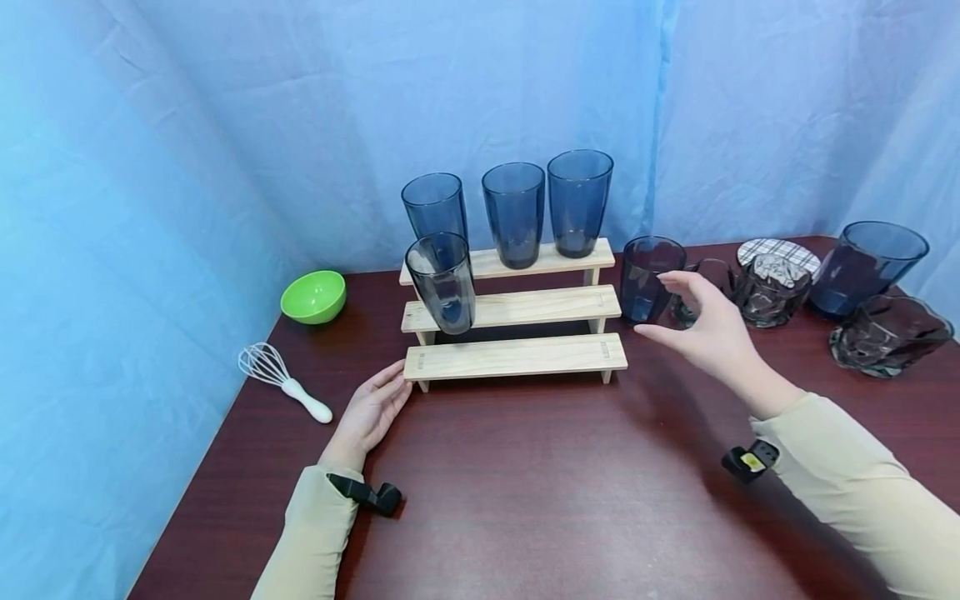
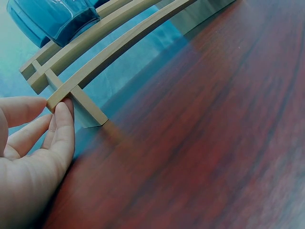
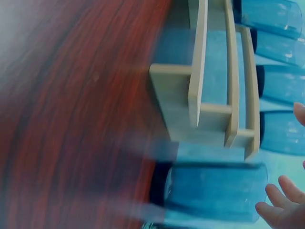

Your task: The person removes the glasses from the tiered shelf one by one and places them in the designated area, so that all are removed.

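Observation:
My left hand [image 1: 372, 408] pinches the left end of the lowest step of a three-step wooden shelf [image 1: 517, 357]; in the left wrist view the thumb and fingertips meet at the board's corner. My right hand [image 1: 708, 329] is held with thumb and fingers spread apart, nothing between them, in front of a blue glass tumbler [image 1: 642, 283] standing right of the shelf. In the right wrist view its fingertips come near that tumbler's [image 3: 217, 191] rim. Three blue tumblers [image 1: 514, 217] stand on the top step. Another tumbler [image 1: 447, 287] stands at the left of the middle step.
At the right are a wide blue glass [image 1: 862, 267], wavy clear glasses [image 1: 888, 333] and a checked round coaster [image 1: 780, 250]. A green bowl [image 1: 313, 297] and a white whisk [image 1: 288, 385] lie on the left. Blue cloth [image 1: 360, 108] hangs behind the dark red table [image 1: 540, 500].

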The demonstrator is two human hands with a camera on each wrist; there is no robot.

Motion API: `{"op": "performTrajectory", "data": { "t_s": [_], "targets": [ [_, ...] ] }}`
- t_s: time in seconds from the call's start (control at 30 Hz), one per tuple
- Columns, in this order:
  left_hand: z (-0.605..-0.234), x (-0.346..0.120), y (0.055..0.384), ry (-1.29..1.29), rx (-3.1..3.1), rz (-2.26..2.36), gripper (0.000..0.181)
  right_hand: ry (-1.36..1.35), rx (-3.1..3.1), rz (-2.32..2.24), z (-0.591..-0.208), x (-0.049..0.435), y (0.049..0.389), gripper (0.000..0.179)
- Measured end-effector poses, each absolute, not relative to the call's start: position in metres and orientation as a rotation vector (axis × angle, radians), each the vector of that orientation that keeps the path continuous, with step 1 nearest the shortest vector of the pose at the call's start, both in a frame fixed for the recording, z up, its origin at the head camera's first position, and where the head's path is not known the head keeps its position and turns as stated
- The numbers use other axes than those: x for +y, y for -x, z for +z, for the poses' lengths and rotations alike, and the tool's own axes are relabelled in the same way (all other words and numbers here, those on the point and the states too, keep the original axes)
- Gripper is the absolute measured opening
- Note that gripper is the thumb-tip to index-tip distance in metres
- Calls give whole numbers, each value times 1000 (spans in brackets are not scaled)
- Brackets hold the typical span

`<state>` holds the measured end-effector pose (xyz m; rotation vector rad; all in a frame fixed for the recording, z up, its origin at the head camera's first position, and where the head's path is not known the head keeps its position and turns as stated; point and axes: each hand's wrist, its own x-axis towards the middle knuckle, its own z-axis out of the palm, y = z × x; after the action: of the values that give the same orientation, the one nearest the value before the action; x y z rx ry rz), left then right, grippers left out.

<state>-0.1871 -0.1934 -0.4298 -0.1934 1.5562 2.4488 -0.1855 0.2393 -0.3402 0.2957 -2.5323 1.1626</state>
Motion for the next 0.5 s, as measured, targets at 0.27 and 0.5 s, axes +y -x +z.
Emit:
{"op": "performTrajectory", "data": {
  "t_s": [0.27,0.5],
  "targets": [
    [-428,-192,187,215,1550,2441,51,-405,-2529,1216,-337,210,194,68],
    [-428,-192,187,239,1547,2449,50,-458,-2541,1281,-337,183,205,69]
  ]
}}
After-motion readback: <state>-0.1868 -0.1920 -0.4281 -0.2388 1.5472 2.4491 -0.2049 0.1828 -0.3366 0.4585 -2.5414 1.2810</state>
